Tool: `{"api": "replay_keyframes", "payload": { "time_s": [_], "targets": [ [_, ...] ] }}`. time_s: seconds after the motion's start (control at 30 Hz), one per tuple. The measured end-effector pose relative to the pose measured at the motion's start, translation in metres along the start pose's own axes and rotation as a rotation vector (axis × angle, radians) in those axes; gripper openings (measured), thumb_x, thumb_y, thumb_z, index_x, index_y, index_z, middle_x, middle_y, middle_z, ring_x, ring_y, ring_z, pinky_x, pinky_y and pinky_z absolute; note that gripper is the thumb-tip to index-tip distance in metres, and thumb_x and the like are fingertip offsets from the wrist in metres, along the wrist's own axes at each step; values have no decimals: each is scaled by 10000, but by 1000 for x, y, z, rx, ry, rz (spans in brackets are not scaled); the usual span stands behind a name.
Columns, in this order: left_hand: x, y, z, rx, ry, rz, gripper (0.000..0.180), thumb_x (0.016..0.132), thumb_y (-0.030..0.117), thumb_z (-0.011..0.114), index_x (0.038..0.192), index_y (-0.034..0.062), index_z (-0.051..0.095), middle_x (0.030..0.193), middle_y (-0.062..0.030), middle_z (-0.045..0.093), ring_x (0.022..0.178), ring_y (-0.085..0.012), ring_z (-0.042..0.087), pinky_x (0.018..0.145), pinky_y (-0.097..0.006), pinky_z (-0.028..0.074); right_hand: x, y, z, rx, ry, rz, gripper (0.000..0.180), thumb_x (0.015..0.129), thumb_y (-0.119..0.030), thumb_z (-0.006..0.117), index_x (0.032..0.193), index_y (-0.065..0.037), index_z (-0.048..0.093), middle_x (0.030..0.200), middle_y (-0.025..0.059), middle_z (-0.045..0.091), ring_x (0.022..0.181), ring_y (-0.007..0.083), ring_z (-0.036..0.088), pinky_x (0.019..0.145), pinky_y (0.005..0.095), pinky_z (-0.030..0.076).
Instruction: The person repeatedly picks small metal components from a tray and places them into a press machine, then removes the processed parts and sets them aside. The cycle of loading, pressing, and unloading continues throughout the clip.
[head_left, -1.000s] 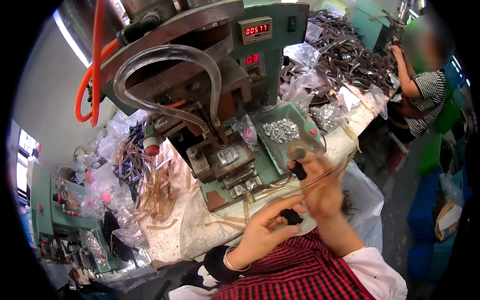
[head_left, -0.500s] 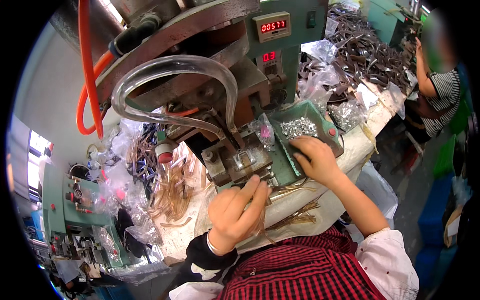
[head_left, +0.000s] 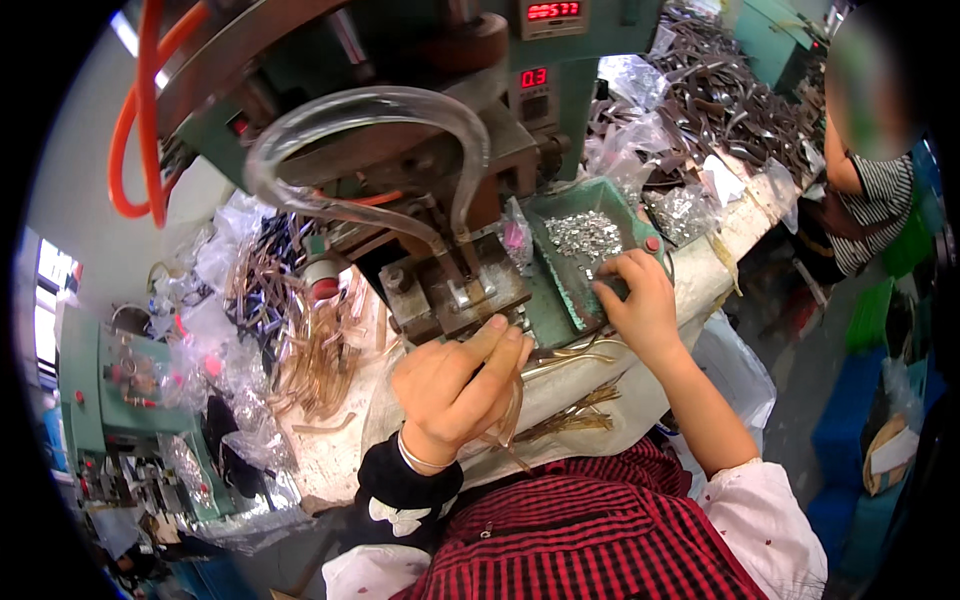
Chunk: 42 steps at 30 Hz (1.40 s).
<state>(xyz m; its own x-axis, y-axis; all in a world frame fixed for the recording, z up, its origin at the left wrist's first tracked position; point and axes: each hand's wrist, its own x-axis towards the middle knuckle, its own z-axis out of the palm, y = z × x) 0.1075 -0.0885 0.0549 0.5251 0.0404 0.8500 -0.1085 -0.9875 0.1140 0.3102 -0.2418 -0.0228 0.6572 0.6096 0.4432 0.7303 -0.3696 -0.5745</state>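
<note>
Still at the tray's (head_left: 560, 262) edge, right hand (head_left: 640, 305) open; left hand (head_left: 455, 385) grips strips (head_left: 512, 405).

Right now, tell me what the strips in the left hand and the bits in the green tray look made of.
Strips: probably translucent amber plastic, glossy; light passes through.
Bits: likely bare metal, silvery glints.
Green tray: seemingly painted metal, matte.

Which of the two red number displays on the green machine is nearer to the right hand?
The lower display, the smaller one with fewer digits, is nearer the right hand. The upper display sits at the picture's top edge, farther away.
</note>
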Motion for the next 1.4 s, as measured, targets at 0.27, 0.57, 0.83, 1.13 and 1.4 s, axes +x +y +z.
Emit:
{"api": "replay_keyframes", "payload": {
  "time_s": [0.27,0.57,0.83,1.13,1.4],
  "targets": [
    [-37,24,-76,107,-232,-339,254,767,56,817,1015,58,759,1019,-123,765,737,-189,696,602,-283,525,-3,6,17,-93,119,-106,105,826,-35,722,918,-36,671,871,114,681,825,293,661,768,396,517],
    [-175,-74,-195,672,-612,-665,118,792,3,688,898,50,712,962,-123,625,824,-352,635,697,-448,513,23,-20,15,306,111,-52,153,915,21,660,1067,21,681,990,97,694,929,196,640,855,303,492],
    [-174,-111,-197,727,-318,-861,53,846,45,661,893,66,655,815,-155,670,800,-393,657,674,-478,506,-19,17,-6,251,185,94,143,922,26,650,1053,14,706,987,66,708,894,157,639,830,281,493],
    [-139,-123,-110,273,17,-1028,133,991,139,663,1021,19,715,777,-77,699,695,-130,662,622,-291,484,38,-118,4,730,75,-68,325,842,-1,735,1160,-1,671,1023,104,719,936,203,690,857,313,524],
    [-51,-42,-80,-275,411,-879,80,966,-19,652,1010,-82,676,932,-127,732,755,-134,662,709,-246,543,33,-135,31,1118,31,231,400,892,9,706,1267,30,568,1034,76,701,992,119,643,905,259,489]
  ]
}}
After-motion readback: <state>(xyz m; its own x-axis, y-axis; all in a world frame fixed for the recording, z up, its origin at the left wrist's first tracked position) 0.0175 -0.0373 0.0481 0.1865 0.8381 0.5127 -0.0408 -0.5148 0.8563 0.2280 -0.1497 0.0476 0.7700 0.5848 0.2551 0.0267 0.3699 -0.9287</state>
